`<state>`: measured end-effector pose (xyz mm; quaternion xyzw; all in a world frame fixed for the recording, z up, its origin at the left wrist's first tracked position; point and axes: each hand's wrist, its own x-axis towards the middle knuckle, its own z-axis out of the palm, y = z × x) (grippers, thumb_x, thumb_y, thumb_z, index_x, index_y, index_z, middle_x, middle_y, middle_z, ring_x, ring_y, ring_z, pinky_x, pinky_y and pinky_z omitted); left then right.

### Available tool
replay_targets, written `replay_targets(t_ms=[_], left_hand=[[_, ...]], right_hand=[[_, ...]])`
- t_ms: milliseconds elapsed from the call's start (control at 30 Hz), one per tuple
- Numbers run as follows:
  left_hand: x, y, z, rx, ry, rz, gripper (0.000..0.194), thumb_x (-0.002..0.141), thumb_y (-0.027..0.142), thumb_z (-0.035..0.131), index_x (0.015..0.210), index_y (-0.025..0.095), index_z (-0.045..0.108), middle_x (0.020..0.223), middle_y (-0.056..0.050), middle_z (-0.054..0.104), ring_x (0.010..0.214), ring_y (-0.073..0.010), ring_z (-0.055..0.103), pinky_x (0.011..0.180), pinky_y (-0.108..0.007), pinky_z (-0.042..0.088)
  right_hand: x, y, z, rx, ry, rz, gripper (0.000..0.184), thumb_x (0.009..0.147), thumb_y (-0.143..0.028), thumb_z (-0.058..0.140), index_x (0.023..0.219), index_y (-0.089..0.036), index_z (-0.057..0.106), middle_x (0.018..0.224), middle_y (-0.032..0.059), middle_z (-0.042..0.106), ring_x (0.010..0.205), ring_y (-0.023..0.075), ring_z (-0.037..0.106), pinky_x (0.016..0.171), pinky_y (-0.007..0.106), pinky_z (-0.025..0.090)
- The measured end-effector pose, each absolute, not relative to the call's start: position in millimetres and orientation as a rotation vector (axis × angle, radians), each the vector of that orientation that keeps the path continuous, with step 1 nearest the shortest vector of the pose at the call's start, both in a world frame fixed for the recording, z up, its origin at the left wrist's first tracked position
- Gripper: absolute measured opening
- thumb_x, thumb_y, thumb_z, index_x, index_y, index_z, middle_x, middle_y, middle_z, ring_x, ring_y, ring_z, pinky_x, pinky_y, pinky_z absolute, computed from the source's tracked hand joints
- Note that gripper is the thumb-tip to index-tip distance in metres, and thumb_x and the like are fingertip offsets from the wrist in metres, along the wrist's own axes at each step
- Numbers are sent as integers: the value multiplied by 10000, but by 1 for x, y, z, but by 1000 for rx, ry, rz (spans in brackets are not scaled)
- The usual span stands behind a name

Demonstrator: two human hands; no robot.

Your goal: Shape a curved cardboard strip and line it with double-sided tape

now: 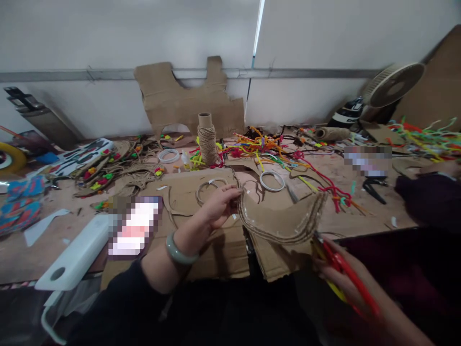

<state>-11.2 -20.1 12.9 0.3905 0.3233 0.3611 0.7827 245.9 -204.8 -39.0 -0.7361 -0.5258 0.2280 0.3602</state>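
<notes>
"Where's our layered cardboard crescent [279, 225]?"
"One o'clock from us: stacked and curved already, we judge; edge trimming possibly remains."
"Our hands?"
"Left hand [223, 207] pinches its ten-o'clock tip; right hand [337, 278] curls round our red-and-yellow-handled tool [337, 261] at its four-o'clock edge."

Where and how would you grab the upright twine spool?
Probably by the bare tube end, pinching from above: the twine spool stands upright and that end sticks up past the winding. I'd avoid coming in low from the side, since yellow strands lie by its base, and the large cardboard sheet stands behind it.
</notes>
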Motion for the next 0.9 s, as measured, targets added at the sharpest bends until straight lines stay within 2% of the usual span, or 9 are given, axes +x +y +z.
replay_targets(t_ms=[100,233,367,567,700,800,900], left_hand=[[-9,-34,18,878,673,720,252,609,292,730,662,176,513,587,51,503,506,-53,451,488,-192,349],[-11,-51,20,975,680,715,272,601,334,743,653,168,533,586,42,504,506,-59,458,497,-207,367],[-15,-68,16,994,666,757,295,632,383,744,655,159,554,562,27,510,493,-64,455,487,-218,357],[-18,-85,9,1028,671,806,287,688,403,727,669,154,586,568,20,518,497,-65,458,492,-220,375],[-19,-89,6,1071,700,842,235,711,368,703,680,161,597,577,26,514,509,-65,452,505,-222,382],[-19,-89,6,1091,738,859,191,710,340,690,706,167,609,585,28,521,510,-66,443,508,-225,384],[-19,-89,4,1100,760,861,162,709,314,674,692,168,606,583,29,518,509,-67,441,506,-226,382]], right_hand=[[231,-208,-40,-1801,-1282,786,385,707,-497,642,1041,-312,685,795,74,734,666,274,706,582,365,598],[219,-214,-23,-1751,-1377,895,349,702,-436,677,1005,-269,719,945,76,752,818,271,719,778,367,601],[219,-221,-20,-1695,-1477,968,340,681,-443,705,967,-265,750,1043,90,743,941,302,705,828,385,594],[232,-220,-34,-1719,-1608,801,454,705,-440,690,1129,-277,711,1185,90,695,1092,317,652,981,460,514],[227,-212,-24,-1712,-1688,836,506,663,-473,726,1124,-264,710,1139,96,713,1040,316,675,949,444,540],[222,-209,-19,-1718,-1787,855,456,710,-463,698,1128,-281,708,1168,86,704,1071,313,664,959,447,536],[222,-208,-22,-1786,-1846,732,446,736,-464,669,1145,-288,700,1215,82,682,1126,334,635,972,481,527]])
